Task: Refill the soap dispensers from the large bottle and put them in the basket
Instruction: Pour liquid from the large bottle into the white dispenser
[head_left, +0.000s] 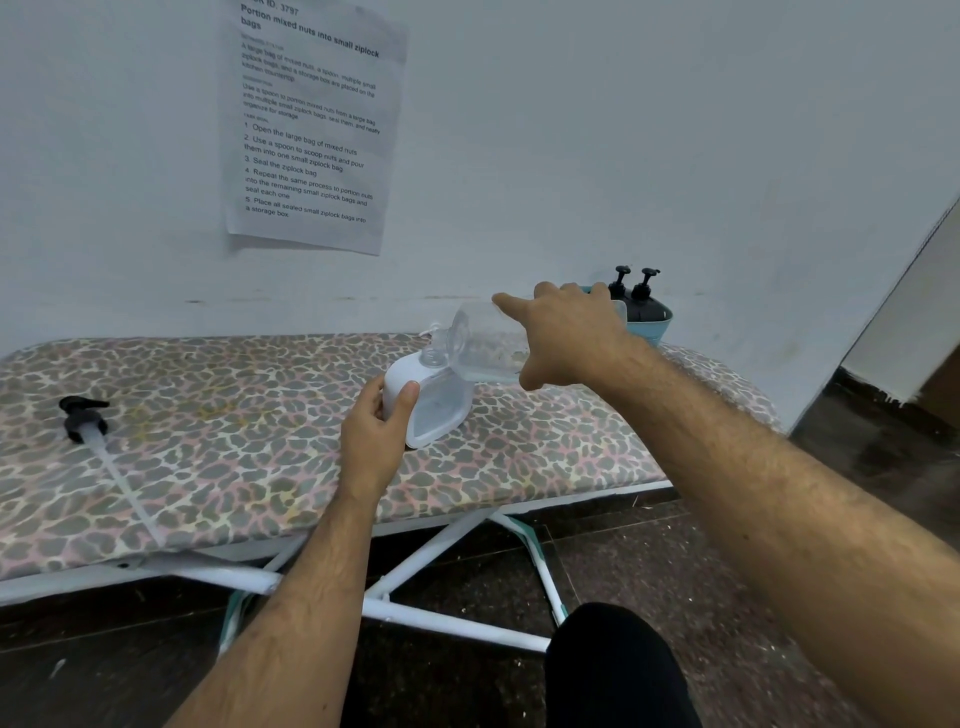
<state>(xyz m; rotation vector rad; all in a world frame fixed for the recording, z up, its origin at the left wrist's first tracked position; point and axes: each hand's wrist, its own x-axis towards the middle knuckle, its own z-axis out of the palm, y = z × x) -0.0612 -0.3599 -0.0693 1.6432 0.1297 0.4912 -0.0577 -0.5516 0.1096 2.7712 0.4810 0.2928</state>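
Note:
My right hand (569, 335) grips a large clear bottle (485, 340), tipped over to the left with its neck above the open mouth of a white soap dispenser (434, 402). Clear liquid lies low in the tilted bottle. My left hand (376, 434) holds the dispenser's left side as it stands on the ironing board (234, 457). A black pump head with a long clear tube (85, 421) lies loose on the board's left part. At the back right a teal basket (655, 327) holds two black pump dispensers (636, 299), partly hidden behind my right hand.
The leopard-print board stands against a pale wall, on white metal legs (436, 545) over a dark stone floor. A printed instruction sheet (311, 124) is taped to the wall above. My dark-clothed knee (618, 670) shows at the bottom.

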